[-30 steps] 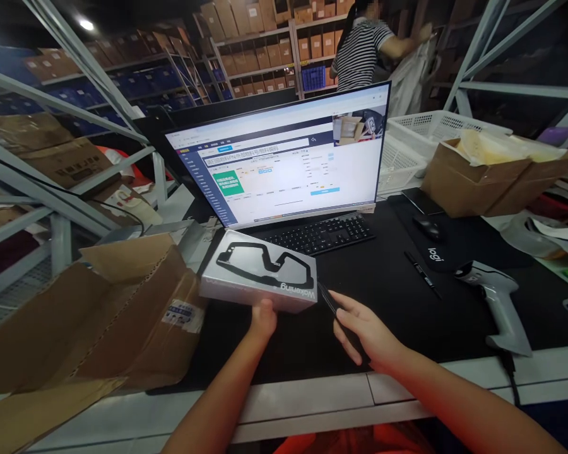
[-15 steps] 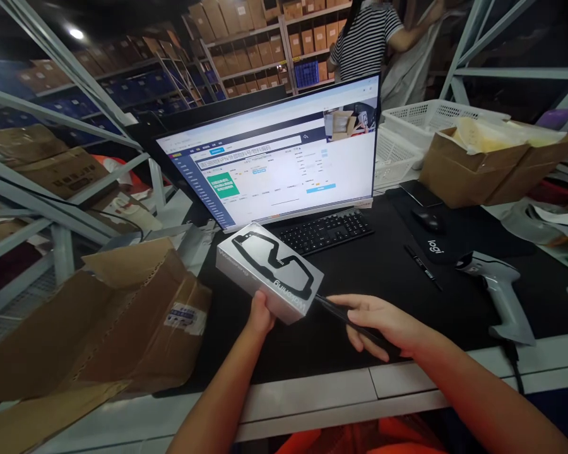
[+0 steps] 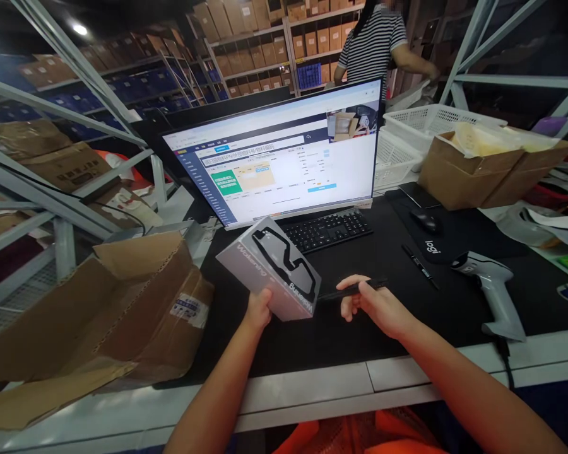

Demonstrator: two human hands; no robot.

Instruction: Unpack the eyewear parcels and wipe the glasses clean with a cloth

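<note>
My left hand (image 3: 259, 309) is closed on the near lower edge of a white and grey retail box (image 3: 281, 268), lettered "Wakening" with a black glasses-like outline on top. The box is held tilted above the black desk mat, in front of the keyboard (image 3: 329, 230). In my right hand (image 3: 369, 302) a slim black pen-like tool (image 3: 345, 291) is pinched between thumb and fingers. Its tip points left, beside the box's right end; whether they touch I cannot tell.
An open cardboard carton (image 3: 146, 321) stands at the left. Behind the box is a monitor (image 3: 284, 164). To the right lie a marker (image 3: 420, 267), a mouse (image 3: 425, 220) and a grey barcode scanner (image 3: 495, 293). Beyond them are a carton (image 3: 473, 173) and white baskets (image 3: 435, 120).
The box has tilted, so its lettered side shows more. My right hand has risen, and the black tool in it has turned from slanting down to nearly level. A panel on the screen turned orange-tinted.
</note>
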